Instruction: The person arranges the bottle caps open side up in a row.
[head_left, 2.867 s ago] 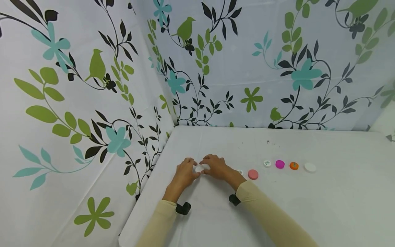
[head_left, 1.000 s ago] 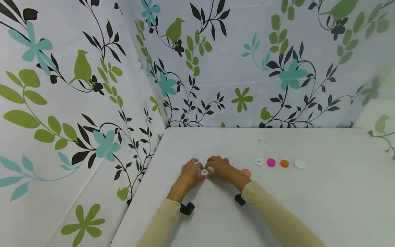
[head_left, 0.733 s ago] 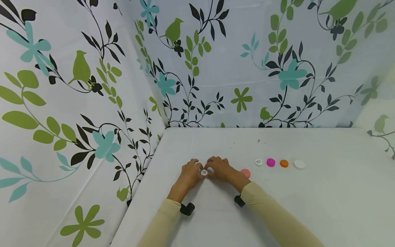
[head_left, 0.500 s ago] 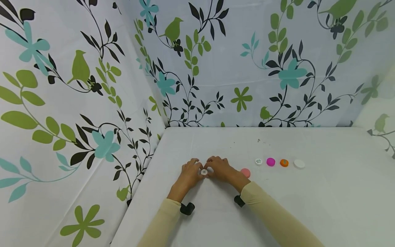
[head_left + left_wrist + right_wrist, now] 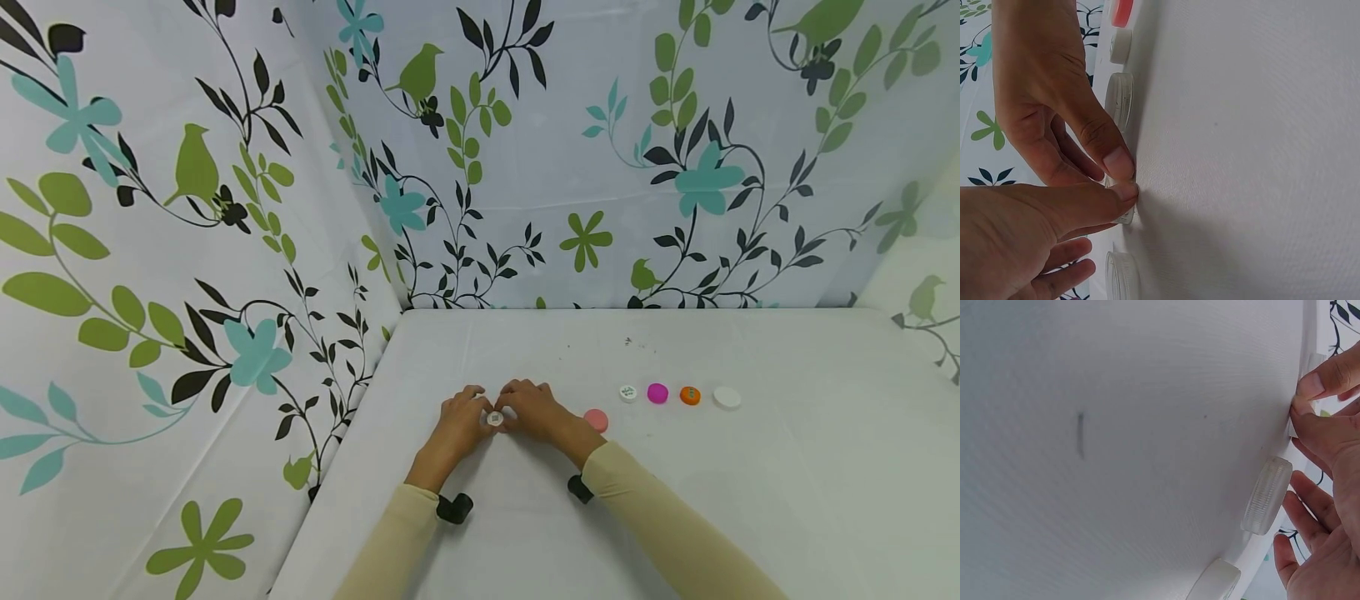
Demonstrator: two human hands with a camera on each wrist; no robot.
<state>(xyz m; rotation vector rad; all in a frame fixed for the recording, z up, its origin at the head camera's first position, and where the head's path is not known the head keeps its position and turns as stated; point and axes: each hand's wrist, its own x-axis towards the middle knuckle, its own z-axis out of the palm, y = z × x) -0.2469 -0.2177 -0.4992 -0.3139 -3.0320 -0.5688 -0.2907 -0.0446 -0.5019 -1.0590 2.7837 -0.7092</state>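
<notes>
My left hand (image 5: 459,422) and right hand (image 5: 534,412) meet over the table. Between their thumbs and fingers they pinch one small white cap (image 5: 494,418) with a dark mark on top. In the left wrist view, both thumbs press at the near side of this cap (image 5: 1125,217), covering most of it. A clear ridged lid (image 5: 1121,275) stands beside my left hand. On the other side, beneath my right hand, is another clear lid (image 5: 1267,497). A white cap (image 5: 1216,581) and a pink cap (image 5: 596,420) follow to the right.
Farther right on the white table (image 5: 637,500) lie a white cap with green print (image 5: 627,393), a magenta cap (image 5: 657,393), an orange cap (image 5: 690,396) and a larger white lid (image 5: 726,398). A patterned cloth (image 5: 480,208) hangs behind and at the left.
Compared with the oldest frame, both hands have shifted slightly right; a clear lid showed between them then, the marked white cap shows now. Over the last second they stay nearly still.
</notes>
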